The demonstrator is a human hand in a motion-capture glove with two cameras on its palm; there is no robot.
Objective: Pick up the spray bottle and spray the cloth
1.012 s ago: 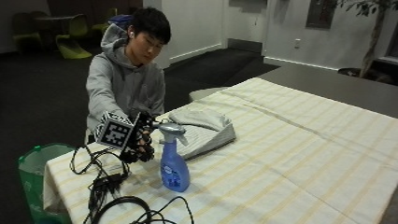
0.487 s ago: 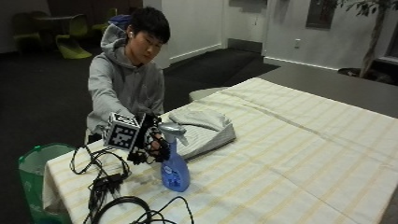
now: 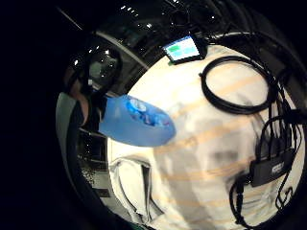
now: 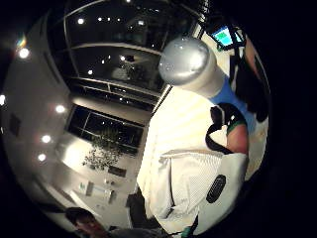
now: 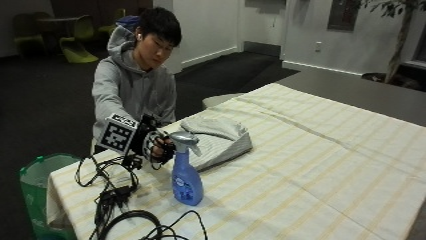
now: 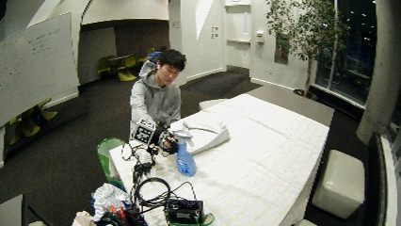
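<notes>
The blue spray bottle (image 5: 186, 177) stands upright on the striped tablecloth (image 5: 319, 165), lower left of centre in the outside view, its grey trigger head (image 5: 182, 138) at the top. The gloved right hand (image 5: 158, 148) is up against the bottle's neck, just left of it; whether the fingers have curled round the neck I cannot tell from here. The folded cloth (image 5: 216, 137) lies just behind the bottle, toward the middle of the frame. Black cables (image 5: 110, 192) sprawl over the table's near left corner, and a green bin (image 5: 40, 182) sits at the lower left edge.
</notes>
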